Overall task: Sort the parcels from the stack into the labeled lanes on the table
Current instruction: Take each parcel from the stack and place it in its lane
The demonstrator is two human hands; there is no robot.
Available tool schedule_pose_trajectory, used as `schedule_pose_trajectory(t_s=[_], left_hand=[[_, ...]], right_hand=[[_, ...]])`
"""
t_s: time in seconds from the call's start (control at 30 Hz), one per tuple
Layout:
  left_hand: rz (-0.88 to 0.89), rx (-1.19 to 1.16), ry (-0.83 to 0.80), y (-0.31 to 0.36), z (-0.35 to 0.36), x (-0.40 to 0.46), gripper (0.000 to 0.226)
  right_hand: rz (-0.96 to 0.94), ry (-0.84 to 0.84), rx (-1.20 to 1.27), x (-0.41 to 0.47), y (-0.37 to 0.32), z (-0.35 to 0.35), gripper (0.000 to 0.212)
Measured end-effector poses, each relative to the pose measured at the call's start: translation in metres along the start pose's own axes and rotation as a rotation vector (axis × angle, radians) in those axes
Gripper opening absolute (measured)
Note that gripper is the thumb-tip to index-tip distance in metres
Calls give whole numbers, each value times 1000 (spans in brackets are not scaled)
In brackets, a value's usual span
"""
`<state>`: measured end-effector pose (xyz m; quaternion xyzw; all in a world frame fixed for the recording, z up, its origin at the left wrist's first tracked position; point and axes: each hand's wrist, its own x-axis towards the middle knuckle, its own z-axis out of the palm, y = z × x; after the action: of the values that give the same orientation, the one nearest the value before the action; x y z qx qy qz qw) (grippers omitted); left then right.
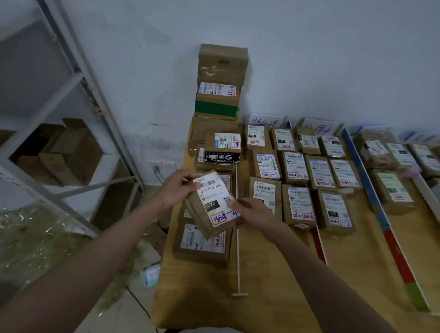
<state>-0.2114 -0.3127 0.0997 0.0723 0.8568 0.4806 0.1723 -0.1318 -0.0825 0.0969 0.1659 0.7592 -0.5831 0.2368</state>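
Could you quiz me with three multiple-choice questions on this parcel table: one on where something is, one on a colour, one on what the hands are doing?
1. Where does the tall stack stand?
A. table's far left end, by the wall
B. on the shelf
C. on the floor

2. What colour is the band on one box in that stack?
A. red
B. green
C. yellow

3. How is the parcel marked 070 held?
A. lying untouched
B. by one hand
C. by both hands

Answers: 1 A, it rises against the wall. 2 B, its front is green. 3 C, left hand and right hand both grip it.
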Motion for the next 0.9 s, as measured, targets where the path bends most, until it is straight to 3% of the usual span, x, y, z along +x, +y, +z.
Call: schedule_pose_trajectory(t_s=[0.1, 0.27, 0.4, 0.6, 0.73, 0.9], left_hand=[[56, 71, -40, 9, 1, 10, 17], [160, 211, -22, 23, 13, 19, 32], [240, 308, -30, 29, 28, 21, 38], [296, 390, 26, 33, 64, 19, 50], [261, 560, 32, 21, 92, 6, 48], [236, 636, 34, -13, 126, -20, 45]], right_hand=[[-16, -48, -159, -4, -4, 1, 42], [-34, 62, -306, -7, -2, 7, 46], [-4, 128, -262, -15, 10, 0, 50], [61, 262, -199, -43, 36, -35, 39], [123, 338, -205, -62, 73, -57, 28], [260, 361, -191, -76, 129, -61, 35]])
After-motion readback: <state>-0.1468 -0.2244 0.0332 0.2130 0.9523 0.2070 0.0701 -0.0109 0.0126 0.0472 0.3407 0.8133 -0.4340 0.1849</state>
